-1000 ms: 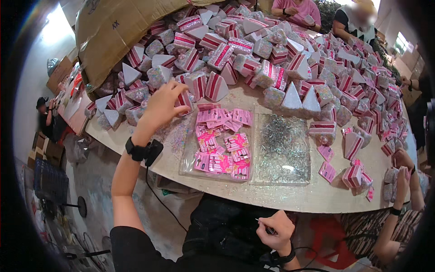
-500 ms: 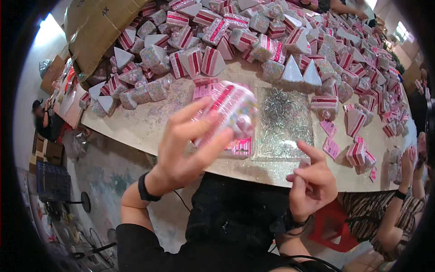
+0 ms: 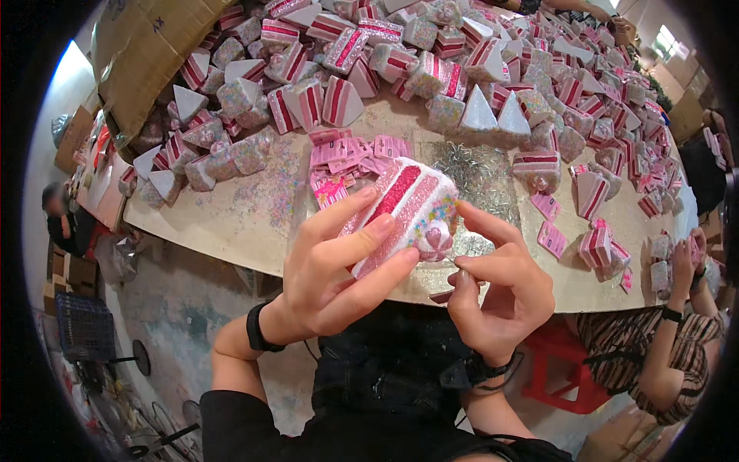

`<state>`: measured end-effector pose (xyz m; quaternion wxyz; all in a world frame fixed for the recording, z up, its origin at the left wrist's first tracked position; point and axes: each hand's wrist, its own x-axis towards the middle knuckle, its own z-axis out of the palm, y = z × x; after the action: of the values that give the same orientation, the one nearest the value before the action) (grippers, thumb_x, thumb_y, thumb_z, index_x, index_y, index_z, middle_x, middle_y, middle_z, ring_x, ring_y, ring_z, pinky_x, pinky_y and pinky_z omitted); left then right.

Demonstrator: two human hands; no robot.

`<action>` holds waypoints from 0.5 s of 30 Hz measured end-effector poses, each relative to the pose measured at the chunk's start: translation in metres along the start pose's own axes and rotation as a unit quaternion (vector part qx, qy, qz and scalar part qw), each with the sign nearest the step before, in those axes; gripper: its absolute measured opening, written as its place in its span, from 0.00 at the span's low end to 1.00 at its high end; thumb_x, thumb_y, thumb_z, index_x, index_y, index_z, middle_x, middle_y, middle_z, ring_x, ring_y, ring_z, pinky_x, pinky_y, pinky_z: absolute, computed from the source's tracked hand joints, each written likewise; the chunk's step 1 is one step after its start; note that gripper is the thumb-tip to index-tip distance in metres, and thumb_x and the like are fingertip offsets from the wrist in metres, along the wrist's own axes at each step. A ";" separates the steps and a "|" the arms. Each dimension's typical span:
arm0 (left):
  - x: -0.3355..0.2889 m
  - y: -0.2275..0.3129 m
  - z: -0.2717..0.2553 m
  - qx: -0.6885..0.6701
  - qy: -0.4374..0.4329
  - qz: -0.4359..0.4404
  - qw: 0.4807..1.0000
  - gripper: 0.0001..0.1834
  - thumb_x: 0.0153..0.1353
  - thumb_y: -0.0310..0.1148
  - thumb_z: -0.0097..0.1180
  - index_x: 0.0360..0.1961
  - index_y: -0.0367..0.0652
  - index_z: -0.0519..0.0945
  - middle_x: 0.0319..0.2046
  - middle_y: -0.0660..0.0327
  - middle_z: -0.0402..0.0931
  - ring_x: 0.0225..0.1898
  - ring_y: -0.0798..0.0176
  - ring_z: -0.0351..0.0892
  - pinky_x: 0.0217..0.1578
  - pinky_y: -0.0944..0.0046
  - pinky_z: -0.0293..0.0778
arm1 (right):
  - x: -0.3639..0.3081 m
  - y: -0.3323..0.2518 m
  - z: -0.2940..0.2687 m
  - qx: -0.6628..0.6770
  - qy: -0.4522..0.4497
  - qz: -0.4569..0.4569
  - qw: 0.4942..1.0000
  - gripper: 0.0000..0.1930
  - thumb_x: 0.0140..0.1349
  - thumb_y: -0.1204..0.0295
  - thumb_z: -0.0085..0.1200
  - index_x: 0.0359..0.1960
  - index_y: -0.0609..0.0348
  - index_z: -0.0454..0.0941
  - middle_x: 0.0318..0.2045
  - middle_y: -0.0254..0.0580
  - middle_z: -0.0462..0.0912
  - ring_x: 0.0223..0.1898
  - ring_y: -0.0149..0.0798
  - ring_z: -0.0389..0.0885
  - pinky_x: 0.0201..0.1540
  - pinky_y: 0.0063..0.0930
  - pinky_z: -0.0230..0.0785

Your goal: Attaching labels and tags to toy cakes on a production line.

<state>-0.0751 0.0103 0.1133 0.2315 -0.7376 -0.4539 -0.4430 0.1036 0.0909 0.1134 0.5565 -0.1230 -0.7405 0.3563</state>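
The decorative cake slice (image 3: 416,204) is held in the air, before the near left part of the pin tray (image 3: 504,192). On its visible sides there is no pink card, so I judge that this piece is not yet finished. Right of the tray, a slice with pink card (image 3: 604,250) looks more complete, while most of the heap of cake slices (image 3: 346,50) behind the tray shows no card; much seems to be left. A pile of pink cards (image 3: 339,154) lies just left of the tray. The left hand (image 3: 331,277) grips the slice, its fingers spread over the layered side. The right hand (image 3: 500,292) makes a narrow pinch on a thin pale piece (image 3: 453,260), too small to identify, beside the swirl rosette (image 3: 436,241); its forefinger reaches the slice's edge.
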 end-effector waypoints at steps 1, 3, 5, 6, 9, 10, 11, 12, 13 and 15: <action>-0.001 0.001 0.000 -0.001 0.001 -0.001 1.000 0.22 0.40 0.21 0.66 0.41 0.46 0.82 0.46 0.55 0.73 0.49 0.44 0.75 0.44 0.55 0.79 | -0.001 0.001 0.000 -0.001 -0.001 0.001 1.000 0.10 0.43 0.88 0.50 0.28 0.65 0.77 0.22 0.46 0.79 0.48 0.59 0.80 0.49 0.45 0.72; -0.001 0.001 -0.002 -0.001 -0.005 -0.004 1.000 0.22 0.40 0.21 0.66 0.41 0.46 0.82 0.46 0.55 0.73 0.49 0.44 0.75 0.44 0.55 0.79 | -0.003 0.004 0.004 0.003 0.023 -0.002 1.000 0.10 0.42 0.88 0.51 0.28 0.65 0.77 0.21 0.44 0.79 0.48 0.60 0.80 0.48 0.45 0.72; -0.001 0.000 -0.004 0.002 -0.008 0.000 1.000 0.22 0.40 0.21 0.66 0.41 0.46 0.82 0.46 0.56 0.73 0.49 0.44 0.75 0.43 0.55 0.79 | -0.002 0.003 0.005 0.003 0.021 0.002 1.000 0.10 0.42 0.88 0.50 0.28 0.65 0.77 0.21 0.44 0.78 0.48 0.59 0.80 0.48 0.45 0.72; -0.001 0.000 -0.005 0.005 -0.010 0.004 1.000 0.22 0.40 0.21 0.65 0.41 0.47 0.82 0.46 0.56 0.73 0.49 0.44 0.75 0.43 0.56 0.79 | -0.001 0.002 0.005 0.003 0.020 0.006 1.000 0.10 0.42 0.88 0.50 0.27 0.65 0.77 0.21 0.44 0.78 0.47 0.59 0.80 0.47 0.45 0.72; -0.003 -0.001 -0.004 0.007 -0.015 0.006 1.000 0.22 0.40 0.22 0.66 0.41 0.47 0.83 0.46 0.56 0.73 0.49 0.44 0.75 0.43 0.56 0.79 | 0.000 0.002 0.004 -0.008 0.018 0.009 1.000 0.09 0.42 0.88 0.50 0.27 0.65 0.77 0.21 0.44 0.78 0.46 0.58 0.81 0.47 0.43 0.73; -0.002 0.001 -0.005 0.005 -0.015 0.006 1.000 0.22 0.40 0.22 0.66 0.41 0.47 0.83 0.46 0.56 0.73 0.49 0.44 0.75 0.43 0.56 0.79 | 0.000 0.001 0.003 -0.009 0.019 0.010 1.000 0.09 0.42 0.88 0.50 0.27 0.65 0.77 0.21 0.44 0.78 0.46 0.58 0.81 0.47 0.43 0.73; -0.001 0.005 -0.009 0.012 -0.043 -0.006 0.999 0.23 0.41 0.19 0.66 0.42 0.48 0.81 0.47 0.56 0.70 0.51 0.43 0.73 0.47 0.53 0.78 | -0.001 0.001 0.003 -0.016 0.011 0.014 1.000 0.09 0.42 0.88 0.50 0.27 0.65 0.77 0.21 0.44 0.78 0.46 0.57 0.81 0.47 0.42 0.73; 0.000 0.007 -0.011 0.019 -0.072 -0.018 0.997 0.24 0.43 0.16 0.66 0.43 0.49 0.79 0.48 0.56 0.68 0.53 0.42 0.72 0.51 0.50 0.77 | -0.001 0.000 0.003 -0.023 0.004 0.017 1.000 0.09 0.42 0.88 0.50 0.26 0.66 0.76 0.21 0.45 0.78 0.45 0.56 0.82 0.47 0.41 0.73; 0.001 0.007 -0.013 0.019 -0.073 -0.019 0.997 0.24 0.43 0.16 0.66 0.43 0.49 0.79 0.48 0.56 0.68 0.53 0.42 0.72 0.51 0.50 0.77 | -0.001 -0.001 0.003 -0.023 0.003 0.019 1.000 0.09 0.42 0.88 0.50 0.26 0.66 0.76 0.21 0.45 0.78 0.45 0.56 0.82 0.47 0.41 0.73; 0.000 0.007 -0.016 0.055 -0.102 0.012 0.993 0.23 0.42 0.19 0.66 0.42 0.51 0.82 0.49 0.60 0.68 0.54 0.43 0.71 0.51 0.52 0.77 | -0.002 -0.005 0.005 -0.045 0.007 0.061 0.997 0.07 0.44 0.88 0.50 0.27 0.68 0.76 0.28 0.50 0.82 0.45 0.51 0.82 0.47 0.37 0.73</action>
<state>-0.0757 -0.0047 0.1217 0.2297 -0.7703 -0.4904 -0.3368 0.1009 0.0846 0.1146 0.5330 -0.1952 -0.7427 0.3551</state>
